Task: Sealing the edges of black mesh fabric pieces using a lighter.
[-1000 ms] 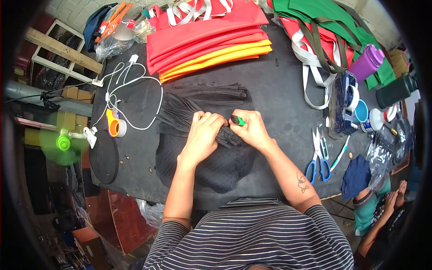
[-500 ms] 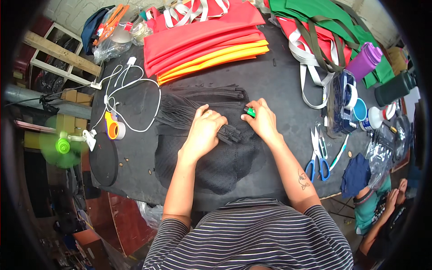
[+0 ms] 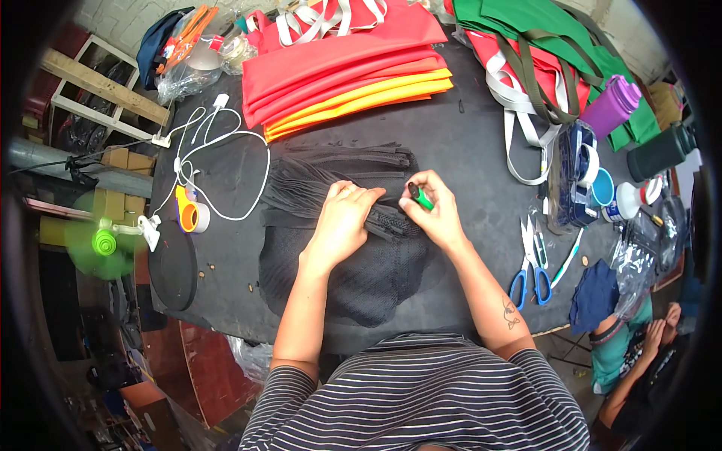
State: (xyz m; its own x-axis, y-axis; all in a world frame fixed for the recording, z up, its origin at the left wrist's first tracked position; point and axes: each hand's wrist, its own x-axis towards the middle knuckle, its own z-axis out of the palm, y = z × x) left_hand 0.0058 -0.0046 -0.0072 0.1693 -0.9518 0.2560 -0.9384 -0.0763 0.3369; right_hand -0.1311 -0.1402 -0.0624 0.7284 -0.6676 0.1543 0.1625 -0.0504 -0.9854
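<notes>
A bundle of thin black mesh strips (image 3: 295,180) lies fanned out over a piece of black mesh fabric (image 3: 342,282) on the dark table. My left hand (image 3: 346,214) is closed on the bundle, its fingertips near the strips' right-hand ends. At the right edge of the mesh, my right hand (image 3: 438,207) grips a small green tool with a black end (image 3: 423,198); its exact kind does not show. The two hands are close together but apart, and part of the strips is hidden under the left one.
Red and yellow fabric bags (image 3: 342,75) are stacked at the back. Scissors (image 3: 530,263) lie on the right, near a purple bottle (image 3: 611,107) and a dark bottle (image 3: 662,152). A white cable (image 3: 226,216), a tape dispenser (image 3: 192,212) and a spinning green fan (image 3: 105,242) are leftward.
My right hand has turned and shifted slightly down, so the green tool's black end shows more. The left hand's fingers have stretched further right over the strips.
</notes>
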